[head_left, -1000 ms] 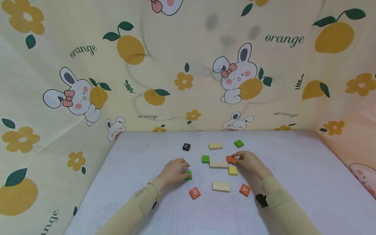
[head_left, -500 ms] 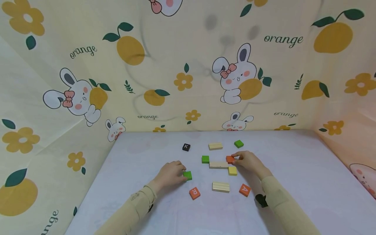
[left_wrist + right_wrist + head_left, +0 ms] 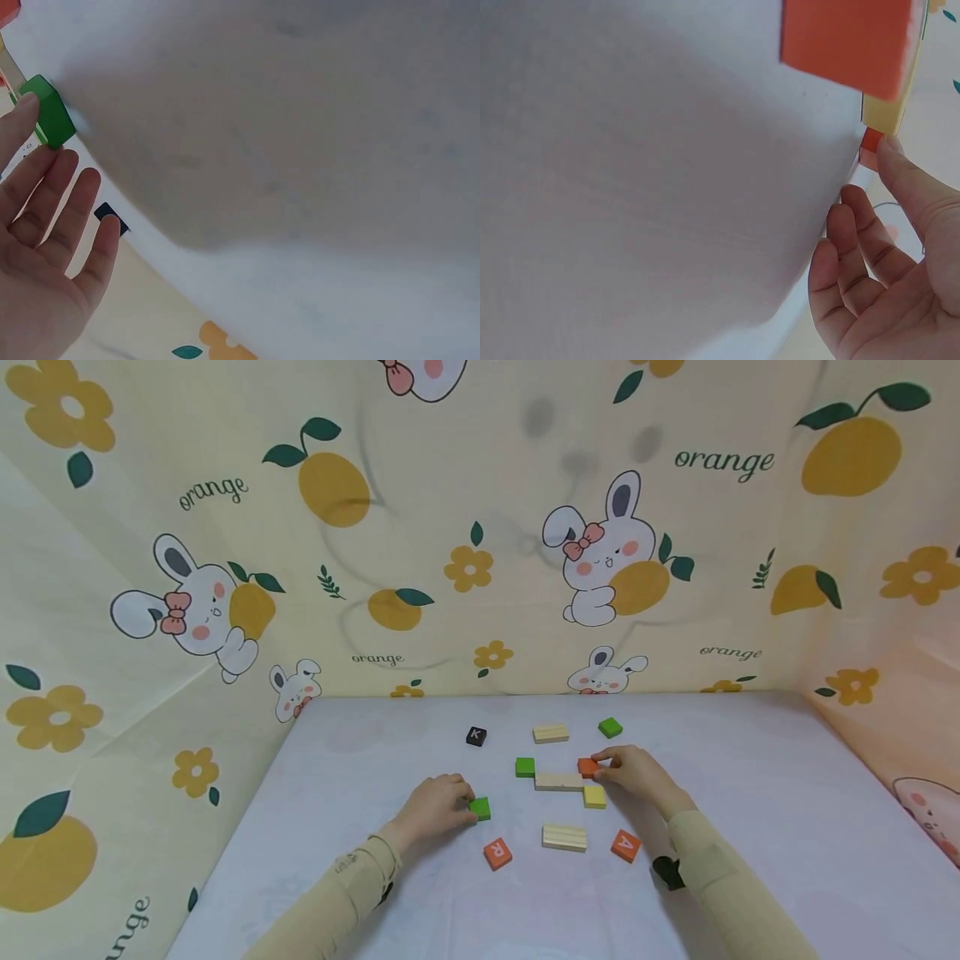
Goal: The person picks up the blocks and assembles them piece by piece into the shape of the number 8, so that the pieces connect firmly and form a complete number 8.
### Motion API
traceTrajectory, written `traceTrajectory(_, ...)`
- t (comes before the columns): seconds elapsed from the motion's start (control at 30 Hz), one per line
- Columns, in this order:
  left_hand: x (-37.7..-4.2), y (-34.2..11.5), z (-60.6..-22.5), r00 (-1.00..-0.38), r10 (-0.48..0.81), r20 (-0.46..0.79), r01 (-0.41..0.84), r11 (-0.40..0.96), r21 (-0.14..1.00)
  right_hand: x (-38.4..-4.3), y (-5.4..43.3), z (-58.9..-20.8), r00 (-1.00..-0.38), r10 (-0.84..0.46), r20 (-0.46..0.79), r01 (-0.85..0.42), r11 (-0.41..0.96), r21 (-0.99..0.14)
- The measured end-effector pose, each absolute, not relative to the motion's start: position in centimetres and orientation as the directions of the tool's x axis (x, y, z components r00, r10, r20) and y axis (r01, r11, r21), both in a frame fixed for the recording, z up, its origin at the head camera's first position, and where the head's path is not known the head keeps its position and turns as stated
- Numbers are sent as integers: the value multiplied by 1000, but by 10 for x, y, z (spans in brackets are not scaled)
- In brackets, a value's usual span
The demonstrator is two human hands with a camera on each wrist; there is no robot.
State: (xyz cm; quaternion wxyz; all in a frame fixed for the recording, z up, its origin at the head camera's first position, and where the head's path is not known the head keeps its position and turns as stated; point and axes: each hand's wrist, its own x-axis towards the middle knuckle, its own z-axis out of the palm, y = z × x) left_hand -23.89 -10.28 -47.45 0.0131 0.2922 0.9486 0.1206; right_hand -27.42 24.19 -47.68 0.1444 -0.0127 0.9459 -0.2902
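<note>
My left hand pinches a small green block between thumb and index finger at its left edge. In the left wrist view the thumb lies across that green block, with the other fingers spread loosely below it. My right hand pinches an orange block from its right side. This orange block stands at the far right end of a long wooden block. A second green block sits at that block's far left corner, and a yellow block at its near right corner.
Nearer lie an orange R block, a grooved wooden block and an orange A block. Farther back are a black K block, another grooved wooden block and a green block. A patterned cloth wall stands behind.
My left hand has drawn back slightly to the left, uncovering more of the green block's top. The right hand has stayed at the orange block.
</note>
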Motion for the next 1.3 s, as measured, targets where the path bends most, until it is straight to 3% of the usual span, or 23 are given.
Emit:
traceTrajectory(0.43,-243,-85,-478,-824,562,76,552,765,331,-274,244,-477,-955,-98,-279,79,826,-559)
traceTrajectory(1.3,-255,-39,-482,-807,587,58,578,766,282,-275,244,-479,-956,-110,-273,67,822,-566)
